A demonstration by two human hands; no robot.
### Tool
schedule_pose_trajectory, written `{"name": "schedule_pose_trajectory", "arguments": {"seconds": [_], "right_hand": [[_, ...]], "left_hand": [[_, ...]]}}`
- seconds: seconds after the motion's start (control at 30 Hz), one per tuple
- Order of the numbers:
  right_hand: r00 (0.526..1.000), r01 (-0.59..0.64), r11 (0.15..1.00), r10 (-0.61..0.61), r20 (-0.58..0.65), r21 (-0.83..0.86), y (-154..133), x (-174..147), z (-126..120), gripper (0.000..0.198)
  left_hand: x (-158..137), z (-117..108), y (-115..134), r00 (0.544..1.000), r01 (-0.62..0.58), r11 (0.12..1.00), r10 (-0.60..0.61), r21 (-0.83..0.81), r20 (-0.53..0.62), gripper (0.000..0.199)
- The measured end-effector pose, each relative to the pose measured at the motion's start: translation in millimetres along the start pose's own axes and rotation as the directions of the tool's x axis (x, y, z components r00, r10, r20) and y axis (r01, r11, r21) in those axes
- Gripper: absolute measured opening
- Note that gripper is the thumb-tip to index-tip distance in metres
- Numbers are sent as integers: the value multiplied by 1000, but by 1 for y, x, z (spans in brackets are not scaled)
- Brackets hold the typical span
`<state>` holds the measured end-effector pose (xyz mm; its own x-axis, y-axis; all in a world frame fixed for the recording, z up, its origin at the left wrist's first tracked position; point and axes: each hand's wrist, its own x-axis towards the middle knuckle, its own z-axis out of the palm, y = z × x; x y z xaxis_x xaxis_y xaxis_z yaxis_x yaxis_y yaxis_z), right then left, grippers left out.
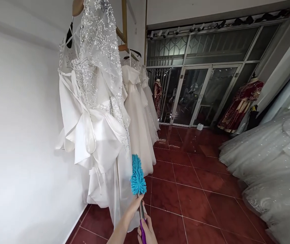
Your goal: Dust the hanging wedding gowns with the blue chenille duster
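A duster with a fluffy blue head (138, 174), a metal shaft and a purple handle is held upright in front of me. My right hand (148, 230) is wrapped round its purple handle. Higher up, just below the blue head, my left hand (135, 205) closes on the metal shaft. The duster's head is beside the skirt of a long white wedding dress (104, 135) with beading, a sequinned top and a big satin bow; whether they touch I cannot tell. Behind it hang several more white gowns (137, 101).
Red floor tiles (180, 200) stretch to glass double doors (200, 96). A white wall (25, 135) runs along the left. At right spreads a sparkling tulle gown (284, 145). Red gold-trimmed garments (243, 101) stand near the doors, with a white jug (200, 126) on the floor.
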<state>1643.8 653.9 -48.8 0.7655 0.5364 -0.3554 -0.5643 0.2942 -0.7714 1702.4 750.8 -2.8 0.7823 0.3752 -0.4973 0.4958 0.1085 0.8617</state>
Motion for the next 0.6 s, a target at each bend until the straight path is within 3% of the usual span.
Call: {"name": "schedule_pose_trajectory", "arguments": {"seconds": [0.13,0.23,0.33,0.43,0.6], "right_hand": [[994,-70,997,73,-78,32,21,2,-27,80],[993,-72,997,74,-88,23,12,-2,-42,81],[998,11,1000,-12,-68,-26,-20,-9,-42,79],[992,126,985,-124,19,-119,-74,-17,-33,78],[959,217,947,-162,231,-235,-157,-11,-33,62]], "left_hand": [[0,15,-33,989,143,989,-144,29,24,39],[1,30,-31,991,118,992,-120,33,60,34],[6,42,-2,997,13,1000,-15,19,76,31],[9,50,44,990,-129,992,129,0,64,31],[1,65,116,911,-412,904,410,-113,-37,36]]}}
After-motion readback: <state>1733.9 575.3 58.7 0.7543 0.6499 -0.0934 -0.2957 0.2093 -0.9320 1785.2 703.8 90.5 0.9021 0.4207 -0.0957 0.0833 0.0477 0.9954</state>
